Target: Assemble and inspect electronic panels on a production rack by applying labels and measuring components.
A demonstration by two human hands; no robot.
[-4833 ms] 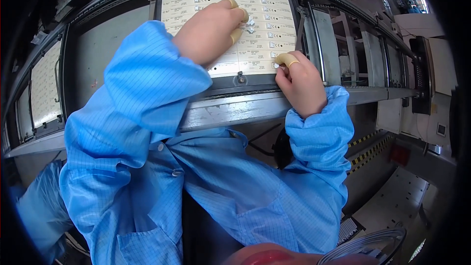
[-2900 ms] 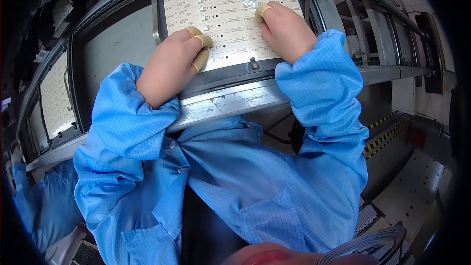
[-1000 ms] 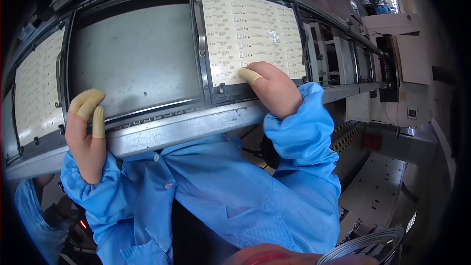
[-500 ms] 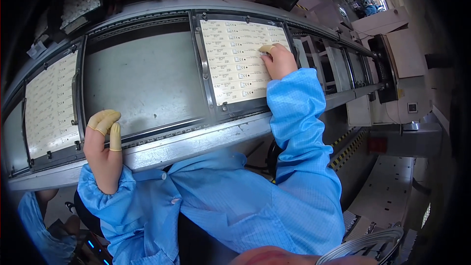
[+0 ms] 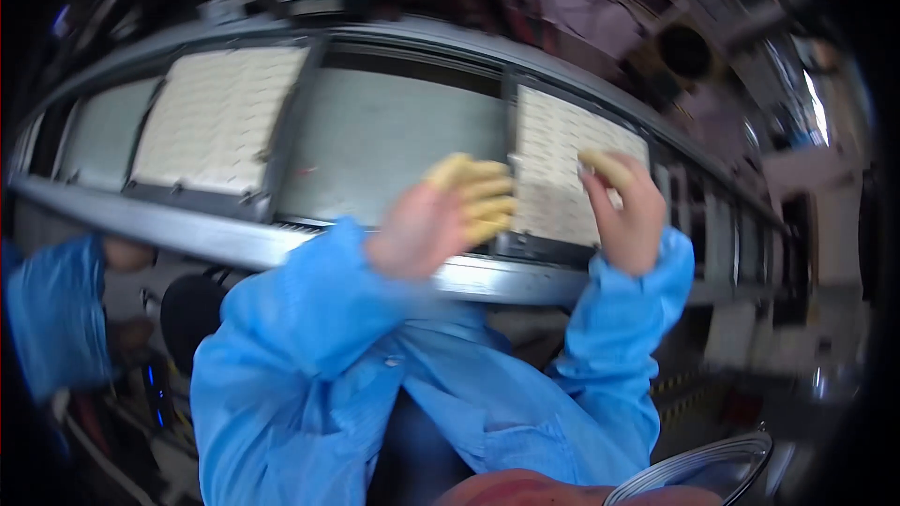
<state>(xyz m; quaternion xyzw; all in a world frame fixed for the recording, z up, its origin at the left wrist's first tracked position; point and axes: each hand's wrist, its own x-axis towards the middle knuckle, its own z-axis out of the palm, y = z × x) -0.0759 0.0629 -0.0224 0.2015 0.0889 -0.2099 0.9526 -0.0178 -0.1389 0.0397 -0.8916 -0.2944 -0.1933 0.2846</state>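
Observation:
My right hand [image 5: 630, 215] is over the cream-coloured panel [image 5: 548, 136] of printed strips set in a dark frame on the right. Its thumb and yellow-covered index finger are brought together at the tips; a small greyish speck shows there, too blurred to name. My left hand [image 5: 436, 220] is held in front of the line, near that panel's left frame edge. Its fingers, in yellow finger cots [image 5: 486, 201], are stretched out and apart, with nothing seen in them. Both hands are somewhat smeared by motion.
A metal conveyor rail [image 5: 169, 225] runs across in front of me. A second cream panel [image 5: 220, 117] lies in its frame to the left, with a grey-green plate [image 5: 394, 126] between the two panels. Another person's blue sleeve [image 5: 56, 309] is at the far left.
The view has swung left, so the line appears shifted right. My left hand has moved right from the near rail toward the right panel, its fingers spreading. My right hand has drawn back nearer.

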